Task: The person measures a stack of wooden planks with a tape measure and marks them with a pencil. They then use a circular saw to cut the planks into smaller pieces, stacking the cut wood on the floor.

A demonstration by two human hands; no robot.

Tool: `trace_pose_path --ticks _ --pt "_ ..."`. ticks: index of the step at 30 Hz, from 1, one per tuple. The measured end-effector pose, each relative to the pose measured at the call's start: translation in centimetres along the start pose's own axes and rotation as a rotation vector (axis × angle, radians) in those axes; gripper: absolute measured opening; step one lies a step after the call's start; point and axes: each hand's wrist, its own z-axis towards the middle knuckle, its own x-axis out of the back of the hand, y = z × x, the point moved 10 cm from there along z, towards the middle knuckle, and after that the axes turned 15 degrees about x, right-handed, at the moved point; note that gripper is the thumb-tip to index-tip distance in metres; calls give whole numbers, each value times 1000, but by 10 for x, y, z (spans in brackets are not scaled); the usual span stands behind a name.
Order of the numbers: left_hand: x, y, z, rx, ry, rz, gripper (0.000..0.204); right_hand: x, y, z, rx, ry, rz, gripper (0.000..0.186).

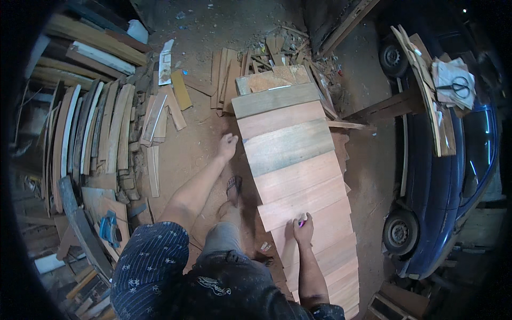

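Observation:
Flat wooden boards [298, 170] lie edge to edge in a long row, pinkish for the most part, with a few greyer ones toward the far end. Over the middle of the row is my right hand [303, 230], its fingers closed around a small bright pink-purple thing [301, 223], mostly hidden by the fingers; its kind does not show. My left hand [228, 146] is off the row's left edge, over the floor, with fingers curled together. Whether anything is inside them is hidden.
Upright planks [96, 128] and offcuts crowd the left side. Scrap wood [272, 50] is heaped beyond the row's far end. At right, a blue car [445, 197] stands beside a raised plank support bearing scissors [453, 87] on a pale cloth. My sandalled foot [233, 186] is left of the boards.

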Motion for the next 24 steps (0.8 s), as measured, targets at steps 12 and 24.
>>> trace_pose_path --ticks 12,24 --pt "-47 62 131 310 -335 -284 37 -27 -58 104 -127 -43 -122 78" --pt "-33 146 77 -46 -326 -496 27 -35 -53 117 -125 -114 -12 74"
